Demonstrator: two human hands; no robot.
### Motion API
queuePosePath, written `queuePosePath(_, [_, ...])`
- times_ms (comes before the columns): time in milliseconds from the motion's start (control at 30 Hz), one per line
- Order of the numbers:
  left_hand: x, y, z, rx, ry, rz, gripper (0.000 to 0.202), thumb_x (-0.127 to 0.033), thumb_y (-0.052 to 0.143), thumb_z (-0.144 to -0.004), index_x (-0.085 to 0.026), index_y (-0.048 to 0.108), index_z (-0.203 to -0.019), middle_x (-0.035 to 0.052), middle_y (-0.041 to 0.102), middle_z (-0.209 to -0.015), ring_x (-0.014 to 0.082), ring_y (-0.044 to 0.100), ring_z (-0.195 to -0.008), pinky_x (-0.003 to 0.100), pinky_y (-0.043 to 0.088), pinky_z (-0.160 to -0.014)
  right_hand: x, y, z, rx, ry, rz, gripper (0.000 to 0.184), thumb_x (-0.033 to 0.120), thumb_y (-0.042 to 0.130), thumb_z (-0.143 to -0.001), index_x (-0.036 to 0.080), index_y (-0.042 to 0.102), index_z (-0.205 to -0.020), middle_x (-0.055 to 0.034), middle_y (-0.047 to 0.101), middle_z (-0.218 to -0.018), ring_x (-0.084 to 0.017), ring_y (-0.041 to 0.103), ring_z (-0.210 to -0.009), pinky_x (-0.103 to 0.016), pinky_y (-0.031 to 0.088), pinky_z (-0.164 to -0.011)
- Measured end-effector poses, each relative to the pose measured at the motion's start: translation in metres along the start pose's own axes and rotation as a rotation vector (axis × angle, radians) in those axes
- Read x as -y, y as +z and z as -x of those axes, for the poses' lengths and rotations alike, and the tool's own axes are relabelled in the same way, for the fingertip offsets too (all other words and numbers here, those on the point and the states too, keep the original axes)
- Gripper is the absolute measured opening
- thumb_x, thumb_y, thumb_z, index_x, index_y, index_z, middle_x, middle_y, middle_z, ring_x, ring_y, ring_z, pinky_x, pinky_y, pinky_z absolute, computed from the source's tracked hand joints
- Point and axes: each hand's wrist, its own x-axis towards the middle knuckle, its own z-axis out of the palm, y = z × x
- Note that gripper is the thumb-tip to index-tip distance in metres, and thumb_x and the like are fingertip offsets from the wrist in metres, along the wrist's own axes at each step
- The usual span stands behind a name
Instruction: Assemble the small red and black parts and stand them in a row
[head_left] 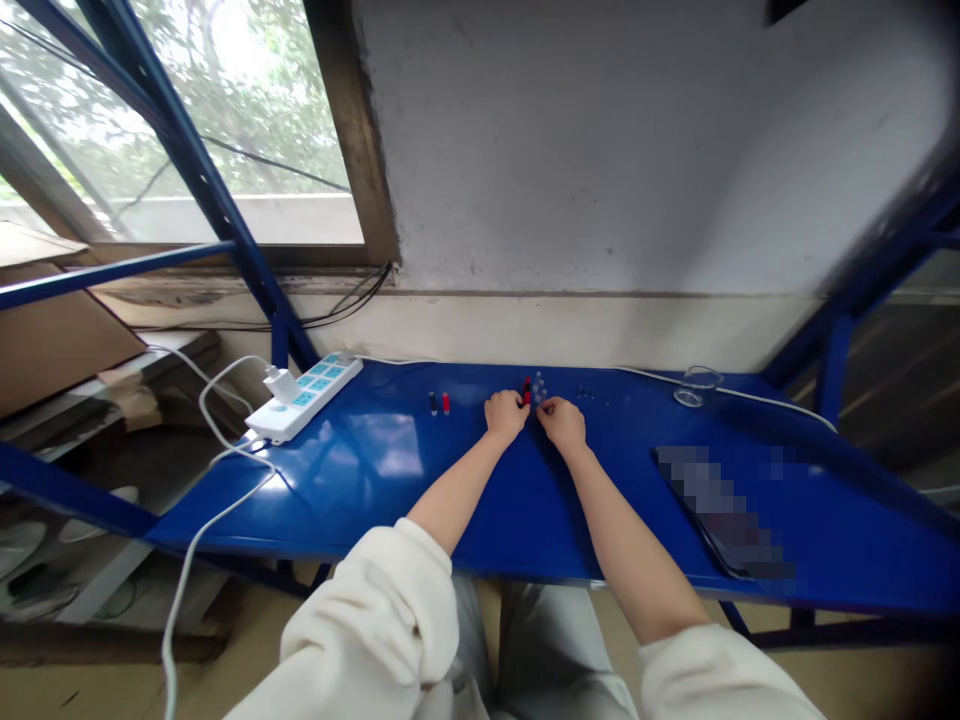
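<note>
Close together near the far middle of the table, my left hand (pixel 506 416) and my right hand (pixel 562 422) work among small parts. At the fingertips of my left hand, which is curled closed, is a small red and black piece (pixel 527 388). My right hand is pinched, thumb against fingers; anything between them is too small to make out. Just beyond the hands stand several small clear plastic pieces (pixel 538 382). To the left, a small black cylinder (pixel 433 404) and a small red cylinder (pixel 446 403) stand upright side by side, apart from my hands.
A white power strip (pixel 306 397) with a plug and cable lies on the blue table (pixel 390 500) at left. Tiny dark bits (pixel 586 392) and a clear round lid (pixel 688 398) lie right of my hands. A dark flat object (pixel 712 510), partly blurred, rests nearer the right.
</note>
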Motion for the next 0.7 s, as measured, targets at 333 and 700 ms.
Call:
queuePosePath(333, [0.009,-0.039,0.026,-0.093,0.029,0.054,0.024,-0.030,0.050,-0.077,-0.018,0.063,-0.094,0.0112,0.064,-0.085,0.0231,0.059,-0.080,0.031,0.041,-0.072,0.009,-0.013,0.014,0.010,-0.010,0.193,0.019,0.031,0.050,-0.077,0.016,0.059,-0.082,-0.0114,0.064,-0.084,-0.024,0.060,-0.080,-0.031,0.039,-0.064])
queuePosePath(700, [0.051,-0.076,0.058,-0.252,-0.176,-0.081,0.051,-0.032,0.041,-0.083,-0.022,0.032,-0.132,0.0137,0.063,-0.086,0.0248,0.061,-0.075,0.033,0.043,-0.071,0.037,-0.010,0.037,0.074,-0.430,-0.008,0.032,0.039,0.040,-0.083,0.020,0.054,-0.062,-0.0030,0.056,-0.058,-0.013,0.051,-0.053,-0.023,0.029,-0.049])
